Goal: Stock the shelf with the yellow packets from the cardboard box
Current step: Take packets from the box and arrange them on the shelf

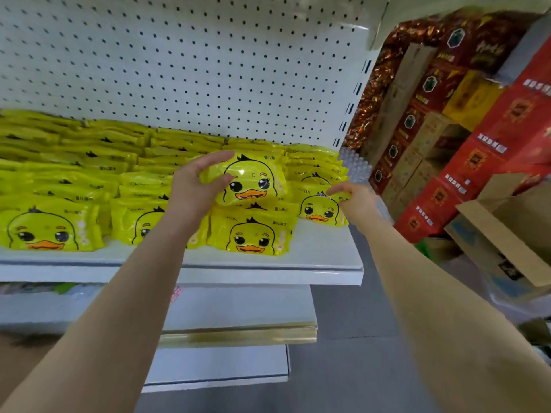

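Observation:
My left hand (195,186) grips a yellow packet with a duck face (253,183) by its left end and holds it tilted just above the stacks on the white shelf (268,272). My right hand (354,198) pinches the upper right corner of the rightmost front packet (320,208), which stands on the shelf. Stacks of the same yellow packets (89,162) fill the shelf from the left edge to the right. The open cardboard box (501,234) sits at the right, its inside hidden.
A white pegboard (193,61) backs the shelf. Lower shelves (238,329) jut out beneath. Red and brown cartons (465,138) are stacked at the right, behind the box. Grey floor (357,338) lies below.

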The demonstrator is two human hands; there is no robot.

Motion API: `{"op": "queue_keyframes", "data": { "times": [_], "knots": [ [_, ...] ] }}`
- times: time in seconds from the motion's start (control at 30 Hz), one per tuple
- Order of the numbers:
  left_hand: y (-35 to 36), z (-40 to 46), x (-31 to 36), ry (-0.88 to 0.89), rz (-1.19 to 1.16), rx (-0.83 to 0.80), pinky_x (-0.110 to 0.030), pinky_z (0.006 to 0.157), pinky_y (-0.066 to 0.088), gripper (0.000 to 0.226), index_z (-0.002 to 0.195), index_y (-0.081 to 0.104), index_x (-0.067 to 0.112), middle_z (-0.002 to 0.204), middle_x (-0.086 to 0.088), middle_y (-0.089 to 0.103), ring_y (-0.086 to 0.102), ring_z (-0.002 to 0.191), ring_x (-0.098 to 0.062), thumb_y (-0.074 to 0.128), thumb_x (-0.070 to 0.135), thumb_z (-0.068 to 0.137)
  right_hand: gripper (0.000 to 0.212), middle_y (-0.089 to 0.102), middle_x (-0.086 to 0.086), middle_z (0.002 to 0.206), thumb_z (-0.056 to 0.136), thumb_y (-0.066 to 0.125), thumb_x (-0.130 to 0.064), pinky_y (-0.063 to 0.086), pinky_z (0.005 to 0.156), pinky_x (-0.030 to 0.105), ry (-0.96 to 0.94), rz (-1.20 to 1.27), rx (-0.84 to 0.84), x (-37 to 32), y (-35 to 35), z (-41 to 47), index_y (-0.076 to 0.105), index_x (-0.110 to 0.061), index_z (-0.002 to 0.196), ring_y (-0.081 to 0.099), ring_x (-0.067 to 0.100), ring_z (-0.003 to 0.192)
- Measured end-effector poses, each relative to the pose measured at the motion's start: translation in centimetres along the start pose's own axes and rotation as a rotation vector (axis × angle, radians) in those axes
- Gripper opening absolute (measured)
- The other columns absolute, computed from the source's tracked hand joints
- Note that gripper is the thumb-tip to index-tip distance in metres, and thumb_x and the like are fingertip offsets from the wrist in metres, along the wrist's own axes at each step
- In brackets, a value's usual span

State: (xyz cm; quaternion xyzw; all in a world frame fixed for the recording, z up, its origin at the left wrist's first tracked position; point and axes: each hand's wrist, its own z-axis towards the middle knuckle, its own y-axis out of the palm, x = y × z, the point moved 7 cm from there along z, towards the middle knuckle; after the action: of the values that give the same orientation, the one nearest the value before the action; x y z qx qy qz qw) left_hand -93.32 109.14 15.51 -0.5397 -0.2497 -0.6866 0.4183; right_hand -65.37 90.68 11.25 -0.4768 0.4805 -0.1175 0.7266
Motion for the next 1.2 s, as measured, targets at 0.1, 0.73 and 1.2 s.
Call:
{"op": "queue_keyframes", "data": {
  "times": [0.1,0.73,1.2],
  "knots": [
    [0.9,0.6,0.4,0.049,0.021,0.006,-0.007,0.098,0.035,0.039,0.108,0.066,0.033,0.114,0.018,0.063,0.049,0.108,0.019,0.070,0.003,0.082,0.055,0.065,0.003,0.124,0.079,0.042,0.016,0.036,0.052,0.023,-0.042,-0.043,0.053,0.4,0.5,2.9,0.072,-0.027,0.096,0.059,0.021,0.078],
    [17.7,2.9,1.5,0.078,0.244,-0.257,-0.002,0.090,0.030,0.046,0.119,0.066,0.025,0.126,0.011,0.060,0.047,0.119,-0.001,0.059,-0.005,0.085,0.040,0.058,-0.005,0.114,0.086,0.072,-0.019,0.053,0.071,0.022,-0.172,0.600,-0.245,1.3,-3.2,3.5,0.058,-0.034,0.120,0.059,0.014,0.098],
    [23.4,-2.7,-1.6,0.174,0.765,-0.223,-0.041,0.114,0.028,0.063,0.141,0.045,0.025,0.158,-0.016,0.010,0.013,0.145,-0.032,0.062,0.001,0.086,0.028,0.060,-0.010,0.102,0.083,0.071,-0.011,0.048,0.081,0.034,-0.173,0.234,-0.052,6.5,-1.0,3.2,0.058,-0.035,0.092,0.058,0.020,0.092]
  ]
}}
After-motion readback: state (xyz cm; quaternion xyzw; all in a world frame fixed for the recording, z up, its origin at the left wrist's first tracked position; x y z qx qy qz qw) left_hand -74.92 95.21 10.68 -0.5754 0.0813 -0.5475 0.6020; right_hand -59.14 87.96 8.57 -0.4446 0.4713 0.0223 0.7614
